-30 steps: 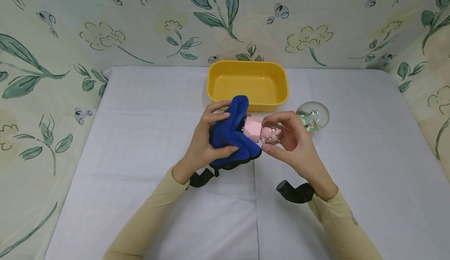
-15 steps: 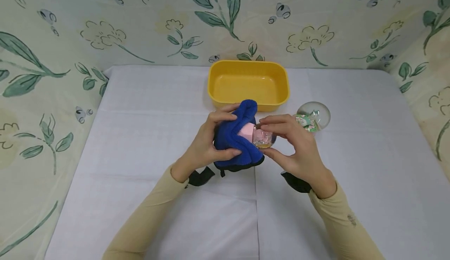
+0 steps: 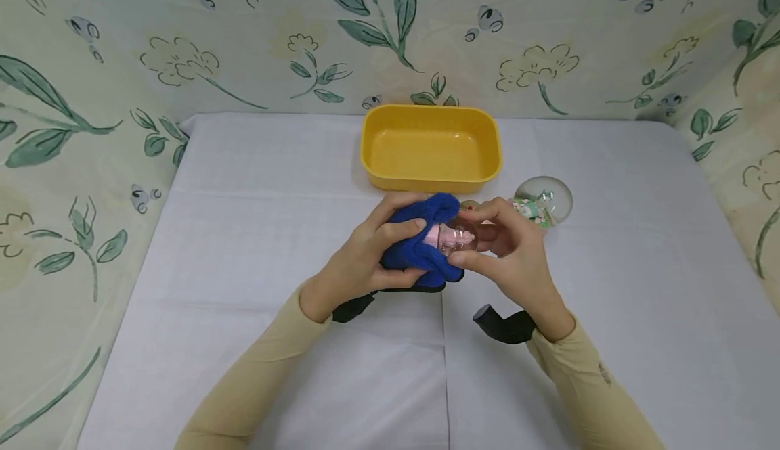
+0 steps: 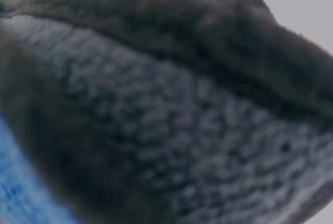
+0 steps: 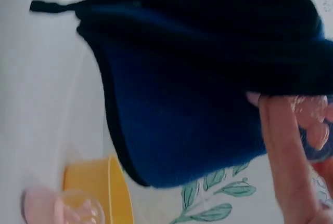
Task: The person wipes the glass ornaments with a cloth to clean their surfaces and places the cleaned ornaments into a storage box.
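Observation:
My left hand (image 3: 365, 254) grips a blue plush cloth (image 3: 414, 255) with black edging, bunched around the pink base of a small snow globe (image 3: 460, 239). Thumb and fingers of my right hand (image 3: 521, 254) pinch the clear dome end, which pokes out of the cloth toward the right. A pink figure shows inside the dome. Dark grey ribbed fabric (image 4: 182, 115) with black bands and blue edges fills the left wrist view. In the right wrist view, the cloth (image 5: 177, 120) hangs beside my fingers (image 5: 283, 151) and hides most of the globe.
An empty yellow tub (image 3: 432, 183) stands behind the hands. Right of it lies a larger snow globe (image 3: 557, 199) with a green figure. The right wrist view also shows a pink-based snow globe (image 5: 41, 206) near the tub. White cloth (image 3: 244, 233) covers the table.
Both hands, cloth and pink globe have shifted slightly right. The cloth has come further over the pink base, and the right-hand fingers have changed their hold on the dome.

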Available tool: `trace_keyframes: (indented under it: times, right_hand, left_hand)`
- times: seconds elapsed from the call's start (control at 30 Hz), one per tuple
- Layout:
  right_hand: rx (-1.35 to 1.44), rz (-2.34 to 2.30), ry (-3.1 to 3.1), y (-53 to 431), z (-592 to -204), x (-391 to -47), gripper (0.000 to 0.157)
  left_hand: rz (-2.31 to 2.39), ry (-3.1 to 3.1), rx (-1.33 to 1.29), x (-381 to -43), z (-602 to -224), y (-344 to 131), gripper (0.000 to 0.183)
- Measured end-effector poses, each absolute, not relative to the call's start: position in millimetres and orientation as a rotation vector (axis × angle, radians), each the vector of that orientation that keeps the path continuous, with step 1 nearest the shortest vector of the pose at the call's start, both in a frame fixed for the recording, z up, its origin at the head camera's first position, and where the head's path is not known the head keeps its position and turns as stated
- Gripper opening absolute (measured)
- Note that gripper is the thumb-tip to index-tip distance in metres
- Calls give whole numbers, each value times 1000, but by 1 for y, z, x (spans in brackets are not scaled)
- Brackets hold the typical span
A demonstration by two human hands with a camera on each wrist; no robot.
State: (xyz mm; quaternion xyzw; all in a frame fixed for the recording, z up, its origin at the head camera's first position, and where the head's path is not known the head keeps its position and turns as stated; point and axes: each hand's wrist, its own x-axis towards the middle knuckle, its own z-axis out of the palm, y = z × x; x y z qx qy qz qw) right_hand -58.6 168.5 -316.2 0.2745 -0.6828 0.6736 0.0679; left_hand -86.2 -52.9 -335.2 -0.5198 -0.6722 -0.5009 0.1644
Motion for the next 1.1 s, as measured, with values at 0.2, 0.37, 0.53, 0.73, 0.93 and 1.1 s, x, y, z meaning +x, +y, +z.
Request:
trace_keyframes:
  times: [0.2, 0.37, 0.53, 0.73, 0.93, 1.1]
  right_hand:
    - [540, 2230, -2109, 162, -316, -54, 25]
    - [724, 1819, -2184, 158, -316, -55, 56]
    - [949, 1569, -2070, 159, -315, -59, 60]
    - [1051, 1534, -1983, 160, -314, -63, 47]
    - [948, 1795, -1946, 159, -319, -63, 49]
    - [676, 2135, -1961, 158, -318, -59, 27]
  left_hand:
    - [-1403, -1885, -1456, -85, -337, -52, 47]
    - [-1530, -1841, -1342, -85, -338, -51, 36]
    - [-1619, -1834, -1246, -85, -334, -53, 39]
    - [-1626, -1843, -1247, -87, -334, -54, 38]
    - [-1540, -1821, -1358, -89, -329, -54, 33]
    - [-1348, -1854, -1431, -89, -327, -54, 39]
